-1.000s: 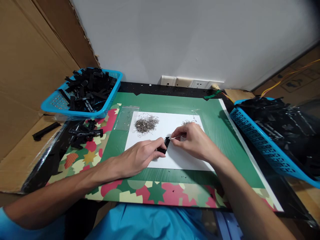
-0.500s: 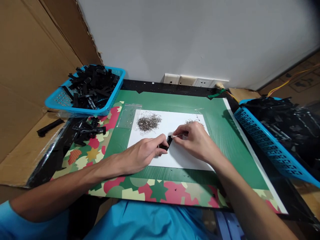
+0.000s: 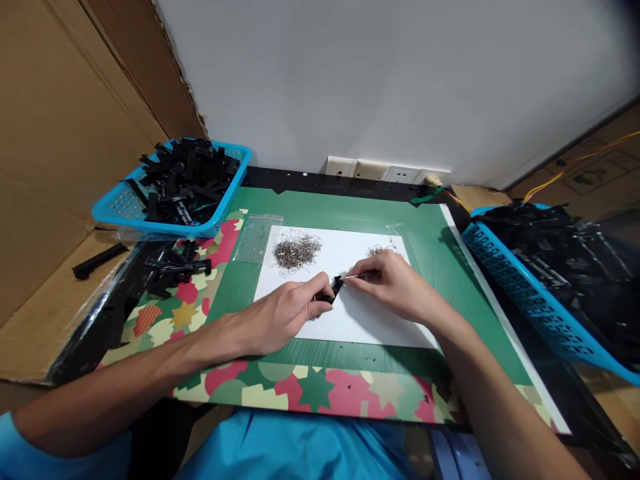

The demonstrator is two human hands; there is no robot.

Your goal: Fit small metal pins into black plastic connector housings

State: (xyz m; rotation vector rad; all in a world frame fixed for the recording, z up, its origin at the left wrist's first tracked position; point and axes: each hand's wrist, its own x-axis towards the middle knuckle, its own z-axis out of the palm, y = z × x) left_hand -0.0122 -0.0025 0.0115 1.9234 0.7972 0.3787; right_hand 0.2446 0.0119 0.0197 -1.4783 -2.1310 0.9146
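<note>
Pinched between the thumb and fingers of my left hand (image 3: 295,303) is a small black plastic part (image 3: 337,287), partly hidden by the fingers. My right hand (image 3: 393,280) grips a thin metal tool (image 3: 356,276) that looks like tweezers; its tip is at the upper end of the black part. Both hands are over a white sheet (image 3: 295,331). A pile of tiny metal springs or wire pieces (image 3: 296,251) lies on the sheet beyond my left hand. Another small pile (image 3: 383,251) shows just behind my right hand.
A blue basket (image 3: 170,229) full of black plastic parts stands at the back left. Several loose black parts (image 3: 175,263) lie before it. Another blue basket (image 3: 540,300) holds dark items at the right. A clear bag (image 3: 257,239) lies on the green mat (image 3: 345,207). Wall sockets (image 3: 385,171) line the back.
The right hand has shifted slightly and the tool's darker rear part shows more. Both hands keep their grips. The whole view has tilted a little.
</note>
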